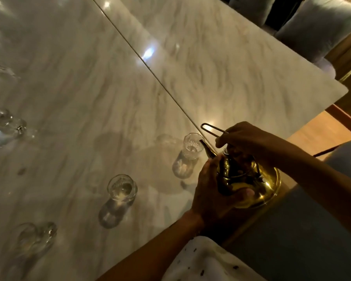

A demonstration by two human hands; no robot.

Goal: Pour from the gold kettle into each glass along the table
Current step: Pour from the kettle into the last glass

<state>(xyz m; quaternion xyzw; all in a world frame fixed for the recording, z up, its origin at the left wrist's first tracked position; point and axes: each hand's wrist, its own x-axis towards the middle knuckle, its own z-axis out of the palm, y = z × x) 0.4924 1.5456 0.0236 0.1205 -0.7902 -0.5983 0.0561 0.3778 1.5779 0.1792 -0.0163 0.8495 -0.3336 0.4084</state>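
The gold kettle [257,185] is held above the near table edge, tilted with its spout over the rim of a clear cut glass [187,155]. My right hand [249,138] grips the wire handle on top. My left hand [213,191] cups the kettle's side and base. No stream of liquid can be made out. A second glass [120,197] stands to the left of the first, and a third glass [34,238], blurred, is further left near the frame edge.
The marble table [101,102] has a seam running diagonally across it. More blurred glassware [6,124] sits at the far left. Grey upholstered chairs [316,27] stand at the far right side, and another grey seat [292,230] is right below the kettle.
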